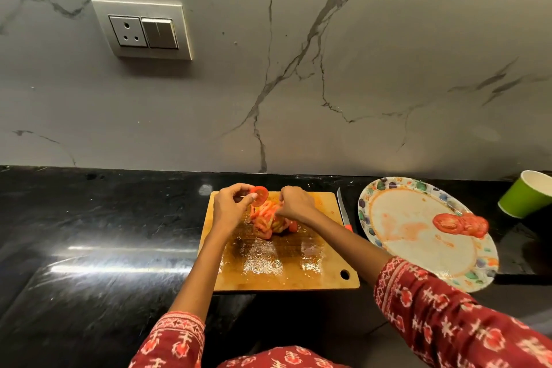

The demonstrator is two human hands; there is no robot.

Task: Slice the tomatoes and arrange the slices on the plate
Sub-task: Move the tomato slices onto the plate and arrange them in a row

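Slice pile (pixel 270 219): heaped on the far half of the board (pixel 280 266), between the two hands.
Lifted slice (pixel 259 196): one round slice, held just above the far left edge of the pile.
Left hand (pixel 231 203): at the far left corner of the board; thumb and fingertips are pinched on the lifted slice.
Right hand (pixel 295 203): at the far side of the board, right of the pile; fingers are curled down into the pile. Whether they hold a slice cannot be told.
Knife (pixel 344 210): lies off the right edge of the board, between board and plate, untouched.
Plate (pixel 388 236): right of the board; a short overlapping row of slices (pixel 460 225) sits near its right rim, the rest bare and smeared.
Cup (pixel 527 194): green, beyond the plate, far right of the board.
Step in hand: slicing appears done; slices are being separated for transfer.
Next move: carry the lifted slice rightward over the knife and lay it against the row. A light grip is required, as the slices look wet and soft.
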